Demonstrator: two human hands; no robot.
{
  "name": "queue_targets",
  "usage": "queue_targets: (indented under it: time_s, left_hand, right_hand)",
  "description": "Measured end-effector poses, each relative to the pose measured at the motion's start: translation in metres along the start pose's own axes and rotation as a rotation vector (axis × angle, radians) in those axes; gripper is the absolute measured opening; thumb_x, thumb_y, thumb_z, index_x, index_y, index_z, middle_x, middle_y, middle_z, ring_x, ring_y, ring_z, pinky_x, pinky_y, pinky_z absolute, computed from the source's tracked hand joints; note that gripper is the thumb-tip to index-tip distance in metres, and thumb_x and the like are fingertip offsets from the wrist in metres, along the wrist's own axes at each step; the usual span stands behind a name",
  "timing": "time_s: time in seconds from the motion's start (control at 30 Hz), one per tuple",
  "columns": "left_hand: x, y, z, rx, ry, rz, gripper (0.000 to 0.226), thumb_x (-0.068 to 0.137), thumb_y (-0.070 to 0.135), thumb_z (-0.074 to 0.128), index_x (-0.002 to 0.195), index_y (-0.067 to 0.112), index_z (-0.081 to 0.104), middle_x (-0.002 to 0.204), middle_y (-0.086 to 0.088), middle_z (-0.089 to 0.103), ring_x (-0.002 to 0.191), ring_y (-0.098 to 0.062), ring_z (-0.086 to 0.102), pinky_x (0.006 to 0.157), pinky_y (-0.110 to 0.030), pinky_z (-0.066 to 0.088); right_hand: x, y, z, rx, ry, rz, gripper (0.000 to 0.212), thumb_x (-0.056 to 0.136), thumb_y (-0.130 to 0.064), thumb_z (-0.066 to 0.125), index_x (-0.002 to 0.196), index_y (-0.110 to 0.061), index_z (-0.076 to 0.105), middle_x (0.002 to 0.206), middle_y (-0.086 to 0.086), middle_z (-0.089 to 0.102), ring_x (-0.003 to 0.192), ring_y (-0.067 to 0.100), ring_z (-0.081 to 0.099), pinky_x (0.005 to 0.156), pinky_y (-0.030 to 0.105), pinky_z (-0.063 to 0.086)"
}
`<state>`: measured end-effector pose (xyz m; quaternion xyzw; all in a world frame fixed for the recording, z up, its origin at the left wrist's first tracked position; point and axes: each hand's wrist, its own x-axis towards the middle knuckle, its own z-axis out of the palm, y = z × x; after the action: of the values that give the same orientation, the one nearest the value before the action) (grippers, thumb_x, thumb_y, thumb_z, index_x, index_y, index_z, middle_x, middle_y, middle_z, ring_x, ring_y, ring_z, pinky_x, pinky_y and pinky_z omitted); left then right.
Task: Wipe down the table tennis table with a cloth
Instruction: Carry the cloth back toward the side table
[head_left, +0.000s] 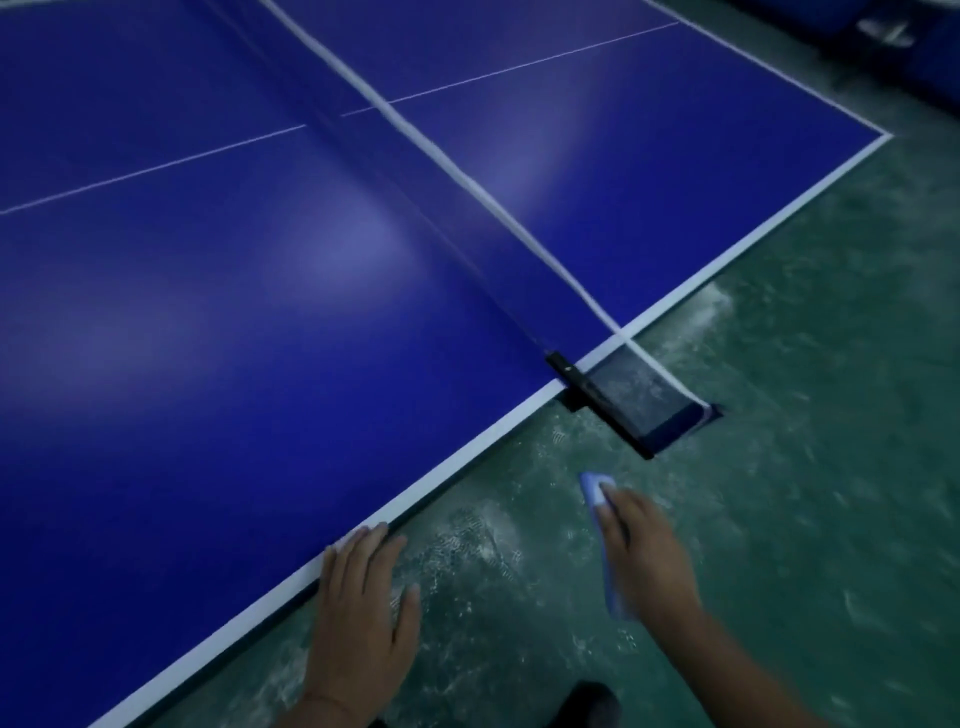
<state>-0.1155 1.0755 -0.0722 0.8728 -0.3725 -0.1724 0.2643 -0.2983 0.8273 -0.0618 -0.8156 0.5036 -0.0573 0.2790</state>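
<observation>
The blue table tennis table (260, 322) with white lines fills the left and top of the head view. Its net (467, 182) runs from the top centre down to a black post clamp (576, 384) on the near side edge. My left hand (363, 613) lies flat with straight fingers, its fingertips touching the white side edge of the table. My right hand (644, 551) is off the table, over the floor, holding a folded light-blue cloth (597, 499) that sticks out past the fingers. The view is motion-blurred.
Green, scuffed floor (779, 467) lies to the right of the table. The net bracket (654, 410) juts out past the table's side edge, just above my right hand. Dark blue objects (924, 52) stand at the top right corner. A dark shoe (592, 701) shows at the bottom.
</observation>
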Motion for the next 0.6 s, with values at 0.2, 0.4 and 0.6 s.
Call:
queue_targets:
  time_s: [0.2,0.4,0.6]
  left_hand:
    - [0.031,0.143,0.036,-0.121,-0.128,0.097,0.051,0.096,0.048,0.038,0.143,0.028,0.045,0.145,0.018,0.036,0.134,-0.001,0.033,0.111,-0.027,0.031]
    - [0.047,0.313,0.081,-0.263,-0.106,0.113,0.039,0.098,0.026,0.056,0.134,0.036,0.046,0.136,0.016,0.049,0.126,0.002,0.043,0.103,-0.022,0.033]
    - [0.051,0.453,0.138,-0.400,-0.191,0.182,0.035,0.097,0.028,0.059,0.127,0.044,0.049,0.129,0.036,0.047,0.122,0.017,0.042,0.095,-0.010,0.034]
  right_hand:
    - [-0.018,0.087,-0.104,0.141,0.114,0.037,0.038,0.099,-0.034,0.055,0.134,-0.022,0.063,0.138,-0.005,0.057,0.123,0.011,0.052,0.096,0.017,0.033]
    - [-0.029,0.197,-0.228,0.232,0.207,0.078,0.037,0.098,-0.033,0.055,0.133,-0.022,0.063,0.138,-0.008,0.055,0.119,-0.005,0.045,0.098,0.015,0.032]
    - [-0.031,0.286,-0.322,0.336,0.364,0.217,0.045,0.096,-0.045,0.046,0.134,-0.025,0.061,0.134,-0.013,0.056,0.114,-0.005,0.046,0.092,0.025,0.037]
